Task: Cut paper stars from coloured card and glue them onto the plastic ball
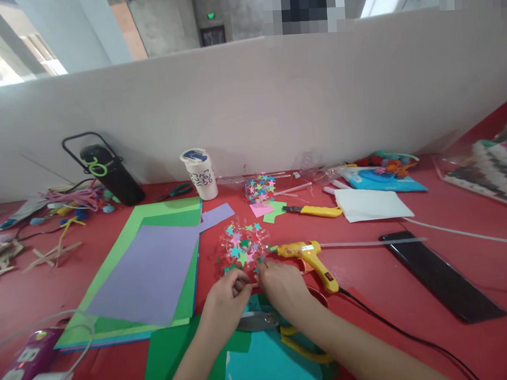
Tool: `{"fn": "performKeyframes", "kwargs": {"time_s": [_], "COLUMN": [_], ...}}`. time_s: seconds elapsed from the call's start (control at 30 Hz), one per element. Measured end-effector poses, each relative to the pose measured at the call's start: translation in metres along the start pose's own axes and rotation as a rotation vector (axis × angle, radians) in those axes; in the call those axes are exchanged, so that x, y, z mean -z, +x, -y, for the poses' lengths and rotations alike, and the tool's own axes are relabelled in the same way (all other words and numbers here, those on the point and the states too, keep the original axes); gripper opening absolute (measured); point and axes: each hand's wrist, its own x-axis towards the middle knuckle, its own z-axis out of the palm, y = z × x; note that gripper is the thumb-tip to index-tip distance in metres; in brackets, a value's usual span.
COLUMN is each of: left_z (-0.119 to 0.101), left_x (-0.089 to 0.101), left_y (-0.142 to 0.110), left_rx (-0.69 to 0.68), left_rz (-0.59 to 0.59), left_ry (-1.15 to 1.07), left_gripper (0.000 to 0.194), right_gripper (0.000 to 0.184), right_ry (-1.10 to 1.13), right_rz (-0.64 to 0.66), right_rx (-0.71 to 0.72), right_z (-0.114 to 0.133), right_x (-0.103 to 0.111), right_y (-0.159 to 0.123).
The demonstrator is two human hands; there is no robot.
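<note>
My left hand (227, 299) and my right hand (281, 282) meet on the red table (381, 274), fingertips pinched together at the near edge of a clear ball covered in small paper stars (243, 246). What the fingers pinch is too small to make out. A yellow glue gun (310, 257) lies just right of my right hand, its black cord trailing to the right. Yellow-handled scissors (269, 325) lie under my forearms on teal paper (266, 365). A second star-covered ball (260, 188) rests farther back.
Purple and green paper sheets (149, 269) lie to the left. A paper cup (200, 173), black bottle (112, 172), yellow utility knife (314, 211), white sheet (371, 203) and black flat case (440, 274) surround the work spot. A white partition (274, 98) stands behind.
</note>
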Motion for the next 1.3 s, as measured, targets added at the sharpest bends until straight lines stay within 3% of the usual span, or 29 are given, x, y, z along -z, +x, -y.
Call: {"fn": "performKeyframes", "kwargs": {"time_s": [0.2, 0.43, 0.63, 0.83, 1.03, 1.3], "left_z": [0.0, 0.0, -0.008, -0.005, -0.001, -0.004], "left_x": [0.002, 0.0, -0.005, -0.015, -0.013, -0.012], "left_y": [-0.004, -0.009, -0.012, -0.012, -0.015, -0.015], "left_rx": [0.014, 0.006, -0.082, -0.144, -0.164, -0.111], "left_rz": [0.037, 0.044, 0.004, 0.021, 0.044, 0.004], "left_ry": [0.046, 0.123, 0.308, 0.46, 0.442, 0.303], "left_gripper": [0.008, 0.013, 0.021, 0.026, 0.024, 0.017], "right_gripper": [0.027, 0.024, 0.024, 0.024, 0.025, 0.026], "right_ry": [0.007, 0.035, 0.054, 0.013, 0.022, 0.173], "right_rz": [0.019, -0.047, -0.099, -0.05, -0.015, -0.059], "right_rx": [0.024, 0.033, 0.031, 0.029, 0.066, 0.048], "right_z": [0.001, -0.008, -0.016, -0.011, -0.006, -0.018], "right_x": [-0.001, -0.003, 0.001, -0.002, -0.003, -0.003], "right_y": [0.0, -0.005, -0.009, -0.004, -0.008, -0.006]}}
